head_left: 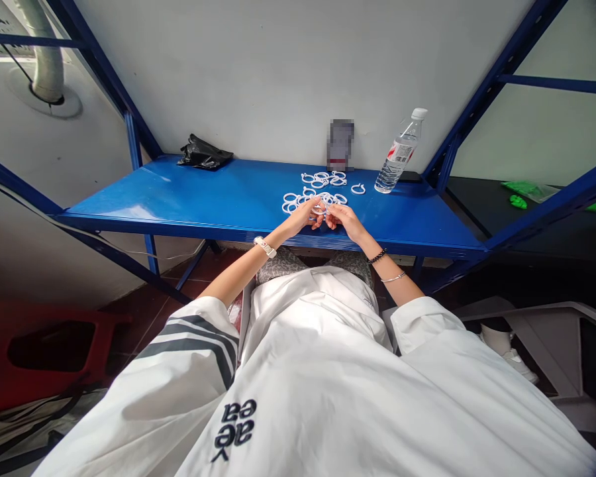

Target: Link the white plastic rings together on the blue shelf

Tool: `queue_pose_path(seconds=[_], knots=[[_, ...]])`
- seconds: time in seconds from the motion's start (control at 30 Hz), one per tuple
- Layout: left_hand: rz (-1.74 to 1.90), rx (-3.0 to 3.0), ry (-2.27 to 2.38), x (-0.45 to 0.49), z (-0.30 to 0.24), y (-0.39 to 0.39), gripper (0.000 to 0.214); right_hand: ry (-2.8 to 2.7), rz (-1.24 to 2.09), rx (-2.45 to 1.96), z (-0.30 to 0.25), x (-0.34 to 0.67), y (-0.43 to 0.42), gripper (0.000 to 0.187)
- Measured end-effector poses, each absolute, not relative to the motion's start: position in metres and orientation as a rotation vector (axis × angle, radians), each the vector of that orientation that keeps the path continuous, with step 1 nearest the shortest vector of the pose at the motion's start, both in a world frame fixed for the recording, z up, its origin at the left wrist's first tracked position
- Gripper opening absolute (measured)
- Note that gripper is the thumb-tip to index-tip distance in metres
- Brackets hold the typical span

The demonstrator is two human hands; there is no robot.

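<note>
Both hands meet above the front edge of a blue table (179,199). Between them is a white plastic ring (320,210), much like a curtain ring. My left hand (304,217) pinches its left side, fingers curled. Closed at the ring's right side is my right hand (345,217), thumb and fingers together. Just behind the hands lies a pile of similar white rings (291,201), partly hidden by the fingers. A second group of rings (322,179) sits farther back, and one single ring (357,189) lies apart to the right, with a gap in its loop.
A crumpled black plastic bag (204,154) lies at the back left. A blurred dark upright object (340,144) leans against the wall, and a water bottle (400,156) stands at the right. Blue metal posts (451,156) frame the table. A red stool (54,351) is at lower left.
</note>
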State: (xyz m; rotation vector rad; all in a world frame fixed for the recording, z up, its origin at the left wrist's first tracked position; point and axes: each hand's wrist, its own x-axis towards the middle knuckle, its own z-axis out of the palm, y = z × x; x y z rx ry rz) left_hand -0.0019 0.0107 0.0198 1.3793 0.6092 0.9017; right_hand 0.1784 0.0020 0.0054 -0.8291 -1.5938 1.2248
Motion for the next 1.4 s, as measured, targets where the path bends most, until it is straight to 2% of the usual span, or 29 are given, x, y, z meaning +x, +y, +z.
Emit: queue_pose_path(seconds=[0.43, 0.9, 1.13, 1.4], knots=[[0.904, 1.337, 0.592, -0.0023, 0.0206, 0.0116, 0.039, -1.626, 1.205, -0.867, 0.008, 0.1779, -0.0002, 0.059], [0.936, 1.317, 0.575, -0.0021, 0.0235, 0.0093, 0.014, -1.703, 1.109, -0.877, 0.0094, 0.1771, -0.001, 0.064], [0.959, 1.316, 0.631, -0.0031, 0.0236, 0.0061, 0.014, -1.677, 0.999, -0.874, 0.0091, 0.1749, -0.0035, 0.063], [0.976, 1.328, 0.633, -0.0038, 0.0233, 0.0072, 0.026, -1.632, 0.919, -0.905, 0.0065, 0.1737, -0.0024, 0.064]])
